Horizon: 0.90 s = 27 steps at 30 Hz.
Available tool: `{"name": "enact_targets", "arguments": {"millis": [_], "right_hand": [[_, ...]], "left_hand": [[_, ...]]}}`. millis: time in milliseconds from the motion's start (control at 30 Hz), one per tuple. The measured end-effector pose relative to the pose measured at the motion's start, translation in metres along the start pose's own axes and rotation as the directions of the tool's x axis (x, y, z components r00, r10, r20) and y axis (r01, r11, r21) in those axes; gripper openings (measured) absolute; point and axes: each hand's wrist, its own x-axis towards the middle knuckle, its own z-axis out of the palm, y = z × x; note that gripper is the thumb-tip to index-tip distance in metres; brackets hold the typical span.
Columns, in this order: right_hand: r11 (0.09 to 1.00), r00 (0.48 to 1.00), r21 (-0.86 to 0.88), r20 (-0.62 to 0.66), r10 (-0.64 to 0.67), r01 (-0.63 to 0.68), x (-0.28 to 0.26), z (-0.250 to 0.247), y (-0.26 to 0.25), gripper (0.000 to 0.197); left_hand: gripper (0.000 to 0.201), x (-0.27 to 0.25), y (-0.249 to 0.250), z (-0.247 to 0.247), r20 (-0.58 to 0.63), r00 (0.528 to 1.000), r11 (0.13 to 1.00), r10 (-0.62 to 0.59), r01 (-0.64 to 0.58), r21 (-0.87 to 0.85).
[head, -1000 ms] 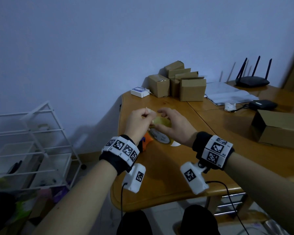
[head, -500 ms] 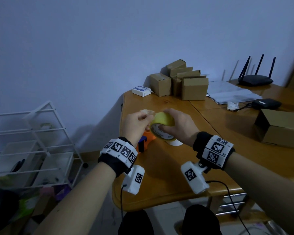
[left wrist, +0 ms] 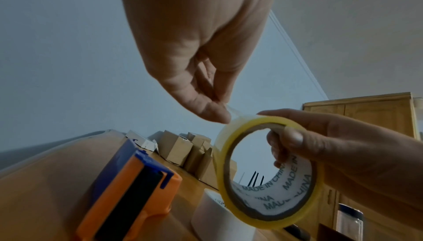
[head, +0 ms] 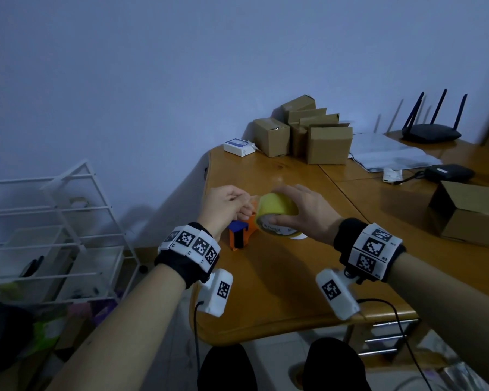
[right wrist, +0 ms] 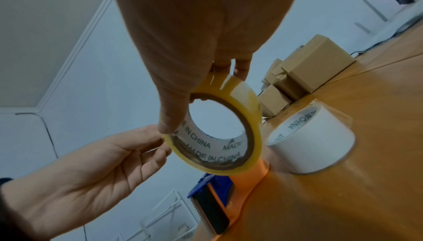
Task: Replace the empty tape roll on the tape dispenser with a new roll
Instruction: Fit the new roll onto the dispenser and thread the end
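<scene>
My right hand (head: 299, 213) grips a yellow tape roll (head: 277, 211) above the wooden table (head: 280, 277), thumb through its core (right wrist: 219, 120), fingers over the top. My left hand (head: 232, 204) pinches the roll's clear loose end (left wrist: 233, 112) between thumb and forefinger at the roll's upper left edge. Below them the orange and blue tape dispenser (head: 239, 235) stands on the table, its black serrated blade end (right wrist: 210, 214) toward me. A white empty roll core (right wrist: 313, 140) stands on the table just right of the dispenser.
Several cardboard boxes (head: 302, 134) and a small white box (head: 237, 146) sit at the table's far edge. A larger cardboard box (head: 472, 213), papers, a black device and a router (head: 432, 131) lie to the right. A white wire rack (head: 54, 227) stands left of the table.
The right hand has lifted the yellow roll and turned its open side toward me. The left hand has stayed at the roll's edge and now pinches the tape end.
</scene>
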Motion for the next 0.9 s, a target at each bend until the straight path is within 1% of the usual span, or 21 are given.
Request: {"name": "enact_targets", "arguments": {"millis": [100,233,300,400,533,733,800,900], "right_hand": [[1.0,1.0,0.024,0.003,-0.007,0.007,-0.004,0.0,0.001,0.062],[0.988,0.997,0.138,-0.025,0.07,-0.066,-0.007,-0.002,0.001,0.061],[0.983,0.997,0.169,-0.038,0.073,-0.066,-0.005,-0.003,0.001,0.054],[0.988,0.997,0.143,-0.05,0.061,-0.053,0.0,-0.003,0.002,0.045],[0.986,0.996,0.159,-0.068,0.065,-0.053,0.004,-0.004,0.006,0.041],[0.982,0.994,0.178,-0.087,0.072,-0.056,0.006,-0.003,0.015,0.037],[0.981,0.991,0.182,-0.104,0.081,-0.061,0.007,-0.003,0.019,0.035],[0.975,0.99,0.213,-0.109,0.091,-0.066,0.007,-0.004,0.023,0.034]], "left_hand": [[0.019,-0.001,-0.004,-0.001,0.003,1.0,1.0,0.005,-0.005,0.016],[0.031,-0.002,-0.01,-0.002,0.006,1.0,0.999,-0.015,0.015,0.039],[0.03,-0.002,-0.012,-0.003,0.002,1.0,0.999,-0.021,0.021,0.04],[0.027,0.0,-0.014,-0.004,-0.015,1.0,0.999,-0.012,0.013,0.046],[0.017,0.002,-0.014,-0.006,0.023,1.0,1.0,-0.011,0.011,0.019],[0.012,0.002,-0.015,-0.005,0.04,0.999,0.996,-0.003,0.007,-0.087],[0.012,0.002,-0.015,-0.006,0.052,0.999,0.996,0.005,0.0,-0.09],[0.013,0.002,-0.013,-0.006,0.068,0.997,0.999,0.03,-0.027,-0.038]]}}
